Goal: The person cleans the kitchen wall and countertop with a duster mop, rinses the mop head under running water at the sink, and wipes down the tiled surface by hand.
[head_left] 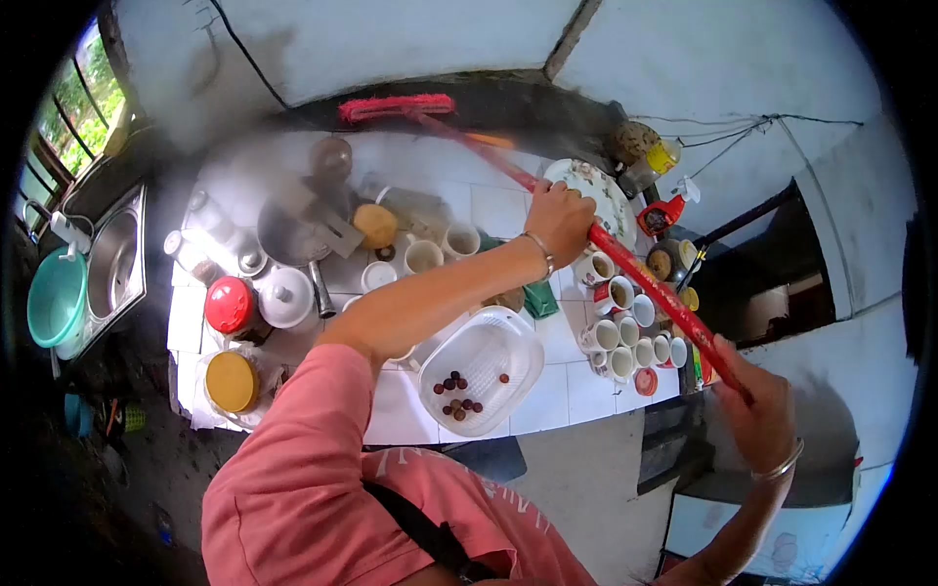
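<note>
My left hand (560, 225) is closed around the middle of a red long-handled broom (469, 145). Near the pole's lower end, at the right, my right hand (757, 405) is also wrapped round it. The broom slants up to the left, its wide red bristled head (396, 106) at the dark band low on the back wall, above the tiled counter. Whether the bristles touch the wall I cannot tell. Below my left forearm sits a white plastic basket (532, 366) with several dark round fruits (457, 383) in it.
Several mugs (606, 335) crowd the right of the white tiled counter (405, 415). A frying pan (283, 234), a lidded white pot (286, 297) and jars (232, 382) stand left. A floral plate (596, 200) and red spray bottle (661, 213) are at the back right; a sink (115, 256) is far left.
</note>
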`<state>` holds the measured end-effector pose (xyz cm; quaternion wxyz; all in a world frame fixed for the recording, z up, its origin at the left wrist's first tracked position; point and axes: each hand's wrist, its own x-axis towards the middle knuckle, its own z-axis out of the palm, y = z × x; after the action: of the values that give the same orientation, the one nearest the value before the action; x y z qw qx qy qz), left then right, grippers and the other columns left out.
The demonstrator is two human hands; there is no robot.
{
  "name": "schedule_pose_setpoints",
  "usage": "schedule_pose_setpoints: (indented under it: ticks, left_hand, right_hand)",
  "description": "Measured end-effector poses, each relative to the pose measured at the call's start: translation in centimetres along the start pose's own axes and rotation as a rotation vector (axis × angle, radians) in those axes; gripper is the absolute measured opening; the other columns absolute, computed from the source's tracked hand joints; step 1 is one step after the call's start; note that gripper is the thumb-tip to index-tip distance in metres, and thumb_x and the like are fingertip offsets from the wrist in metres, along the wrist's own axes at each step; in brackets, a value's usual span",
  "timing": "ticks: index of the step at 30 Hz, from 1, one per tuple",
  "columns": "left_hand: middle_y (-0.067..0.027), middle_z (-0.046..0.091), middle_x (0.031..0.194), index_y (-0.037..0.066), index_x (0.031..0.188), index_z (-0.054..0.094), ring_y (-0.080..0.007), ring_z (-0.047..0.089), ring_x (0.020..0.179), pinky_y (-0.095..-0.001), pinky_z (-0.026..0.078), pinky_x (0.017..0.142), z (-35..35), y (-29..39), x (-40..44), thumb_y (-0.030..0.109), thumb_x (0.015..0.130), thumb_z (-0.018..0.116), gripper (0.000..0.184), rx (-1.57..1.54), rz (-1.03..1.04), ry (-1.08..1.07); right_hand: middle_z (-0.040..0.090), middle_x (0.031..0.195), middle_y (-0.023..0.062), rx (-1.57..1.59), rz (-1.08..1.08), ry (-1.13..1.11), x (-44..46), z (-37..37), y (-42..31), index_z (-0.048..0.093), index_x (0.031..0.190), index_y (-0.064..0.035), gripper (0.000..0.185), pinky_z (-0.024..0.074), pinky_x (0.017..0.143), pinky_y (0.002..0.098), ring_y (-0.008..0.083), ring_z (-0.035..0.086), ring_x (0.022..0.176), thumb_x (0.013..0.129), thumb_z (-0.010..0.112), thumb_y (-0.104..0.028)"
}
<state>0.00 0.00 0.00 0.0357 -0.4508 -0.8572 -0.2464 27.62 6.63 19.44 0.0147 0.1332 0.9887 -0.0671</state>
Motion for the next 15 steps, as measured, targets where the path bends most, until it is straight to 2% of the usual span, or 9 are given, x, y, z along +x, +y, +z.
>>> schedule_pose_setpoints:
  ticks: [2,5,6,7,9,11,13,15]
  left_hand:
    - [-0.0145,0.058,0.103,0.008,0.110,0.046,-0.0294,0.048,0.107,-0.0449,0.035,0.089,1.6,-0.5,2.3,0.025,0.074,0.066,0.044,0.031,0.042,0.114]
    - [-0.0165,0.052,0.118,0.006,0.111,0.051,-0.0312,0.045,0.113,-0.0471,0.033,0.094,5.9,-1.0,7.5,0.023,0.072,0.066,0.045,-0.039,-0.066,0.157]
    - [-0.0211,0.041,0.129,0.005,0.118,0.045,-0.0366,0.037,0.121,-0.0468,0.031,0.099,7.2,-0.6,8.4,0.023,0.072,0.067,0.055,-0.042,-0.086,0.257]
    - [-0.0254,0.031,0.135,0.004,0.125,0.038,-0.0412,0.030,0.126,-0.0452,0.029,0.102,7.1,0.5,8.6,0.025,0.072,0.067,0.064,-0.089,-0.089,0.175]
    - [-0.0271,0.029,0.136,0.004,0.127,0.035,-0.0396,0.031,0.126,-0.0429,0.031,0.101,7.7,2.8,7.0,0.026,0.072,0.067,0.068,-0.141,-0.041,0.210]
    - [-0.0276,0.036,0.130,0.000,0.130,0.030,-0.0387,0.035,0.122,-0.0407,0.035,0.099,7.4,3.9,3.6,0.027,0.076,0.066,0.070,-0.384,0.060,0.167]
    - [-0.0252,0.043,0.125,0.000,0.126,0.036,-0.0364,0.043,0.116,-0.0410,0.037,0.097,5.6,3.2,-1.5,0.024,0.078,0.063,0.060,-0.526,0.146,-0.168]
    - [-0.0223,0.057,0.098,0.001,0.112,0.048,-0.0363,0.056,0.093,-0.0434,0.044,0.082,6.7,1.9,-5.0,0.024,0.078,0.061,0.043,-0.518,0.219,-0.047]
  right_hand:
    - [0.064,0.083,0.0185,-0.006,0.011,0.077,1.1,1.2,0.6,0.048,0.127,-0.0144,0.050,0.0500,0.067,0.0412,0.0282,0.065,0.071,0.079,0.058,-0.012]
    - [0.062,0.081,0.0203,-0.196,0.100,0.065,5.7,3.9,2.0,0.049,0.126,-0.0195,0.048,0.0490,0.067,0.0438,0.0351,0.062,0.071,0.079,0.056,-0.014]
    - [0.062,0.079,0.0204,-0.250,0.084,0.114,7.4,4.6,2.8,0.049,0.125,-0.0210,0.047,0.0484,0.068,0.0450,0.0368,0.061,0.071,0.080,0.056,-0.015]
    - [0.061,0.078,0.0205,-0.307,0.068,0.159,9.3,4.9,4.1,0.050,0.125,-0.0225,0.045,0.0478,0.069,0.0462,0.0385,0.059,0.071,0.080,0.055,-0.017]
    - [0.062,0.086,0.0191,-0.342,0.099,0.084,13.6,4.9,7.2,0.046,0.127,-0.0225,0.048,0.0466,0.074,0.0473,0.0374,0.059,0.080,0.080,0.054,-0.019]
    - [0.061,0.099,0.0184,-0.387,0.026,0.093,17.8,5.2,10.3,0.044,0.129,-0.0215,0.049,0.0453,0.080,0.0468,0.0366,0.058,0.090,0.081,0.052,-0.020]
    - [0.058,0.109,0.0183,-0.422,0.196,-0.015,21.7,4.7,9.5,0.043,0.129,-0.0178,0.049,0.0440,0.085,0.0451,0.0358,0.055,0.098,0.081,0.051,-0.018]
    - [0.058,0.108,0.0185,-0.443,0.245,-0.008,23.8,5.2,10.1,0.042,0.128,-0.0154,0.048,0.0439,0.086,0.0439,0.0361,0.054,0.099,0.081,0.051,-0.016]
